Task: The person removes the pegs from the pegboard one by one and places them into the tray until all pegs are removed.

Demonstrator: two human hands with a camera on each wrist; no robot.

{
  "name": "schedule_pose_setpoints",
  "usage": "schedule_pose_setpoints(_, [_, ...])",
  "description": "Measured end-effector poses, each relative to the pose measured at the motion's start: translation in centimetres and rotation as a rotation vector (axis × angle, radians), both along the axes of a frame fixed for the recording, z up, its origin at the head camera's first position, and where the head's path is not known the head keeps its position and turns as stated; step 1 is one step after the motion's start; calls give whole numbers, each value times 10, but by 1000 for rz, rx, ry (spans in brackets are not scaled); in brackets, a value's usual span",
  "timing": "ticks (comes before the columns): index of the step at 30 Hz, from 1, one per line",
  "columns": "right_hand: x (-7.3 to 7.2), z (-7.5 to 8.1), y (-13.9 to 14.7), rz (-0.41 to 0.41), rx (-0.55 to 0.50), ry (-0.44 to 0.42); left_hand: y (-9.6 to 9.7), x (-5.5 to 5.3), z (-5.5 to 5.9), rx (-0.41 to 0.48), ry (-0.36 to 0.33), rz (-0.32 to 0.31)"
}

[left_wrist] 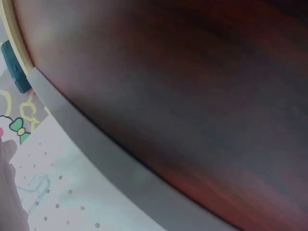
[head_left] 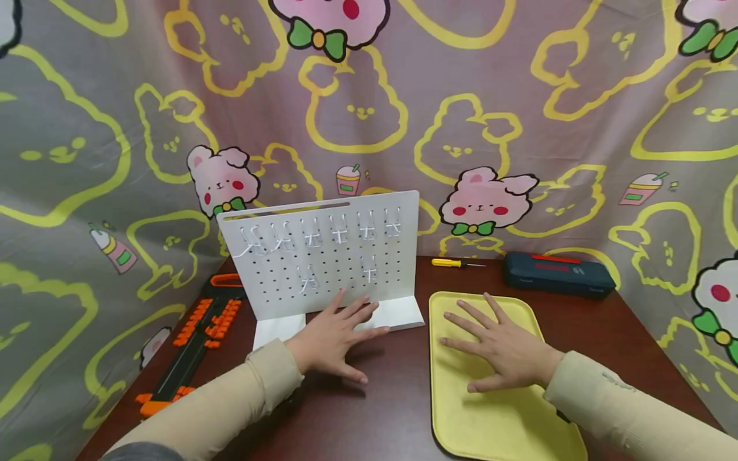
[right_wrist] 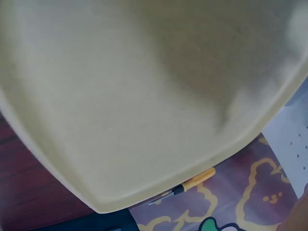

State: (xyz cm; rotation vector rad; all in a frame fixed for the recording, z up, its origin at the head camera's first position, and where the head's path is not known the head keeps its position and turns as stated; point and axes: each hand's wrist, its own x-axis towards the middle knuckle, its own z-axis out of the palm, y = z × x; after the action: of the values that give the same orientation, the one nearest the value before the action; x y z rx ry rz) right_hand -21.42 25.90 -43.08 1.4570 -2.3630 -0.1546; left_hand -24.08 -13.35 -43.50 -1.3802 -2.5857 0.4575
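My left hand (head_left: pixel 340 336) is spread with its fingers apart, in front of a white pegboard (head_left: pixel 346 256) and over the dark table. Several clear loops with white ties (head_left: pixel 312 239) are fixed to the board, most in its top row. Over a yellow tray (head_left: pixel 484 419), my right hand (head_left: pixel 507 352) has its fingers spread and casts a shadow on it. Neither hand holds anything. In the right wrist view the tray (right_wrist: pixel 110 120) shows a bare surface, and part of the hand (right_wrist: pixel 294 216) is at the lower right corner.
A yellow-handled screwdriver (head_left: pixel 450 263) lies behind the tray, with a dark blue case (head_left: pixel 559 276) to its right. On the left side of the table is a black and orange rack (head_left: pixel 198 339). A patterned cloth (head_left: pixel 369 128) hangs around the table.
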Motion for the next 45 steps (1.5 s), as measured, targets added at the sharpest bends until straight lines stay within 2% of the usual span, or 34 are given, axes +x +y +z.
schedule_pose_setpoints(5, [-4,7,-1,-31,-36,-6,1,-2,9,32,56,-13])
schedule_pose_setpoints(11, [-10,17,-7,-73,-72,-43,-2,0,30,96,74,-12])
schedule_pose_setpoints(17, [-18,39,-14,-143,-133,-99,-6,-1,59,219,68,11])
schedule_pose_setpoints(24, [-23,58,-26,-178,-265,-240,-16,3,91,355,86,90])
schedule_pose_setpoints(31, [-29,70,-43,-258,-464,-454,-45,3,124,615,116,122])
schedule_pose_setpoints(35, [-35,70,-50,-303,-570,-552,-74,6,141,775,131,182])
schedule_pose_setpoints(39, [-41,67,-55,-288,-671,-614,-108,13,156,954,177,226])
schedule_pose_setpoints(42, [-45,68,-59,-285,-729,-645,-130,20,160,1116,180,254])
schedule_pose_setpoints(45, [-48,72,-66,-316,-785,-680,-147,24,156,1283,128,308])
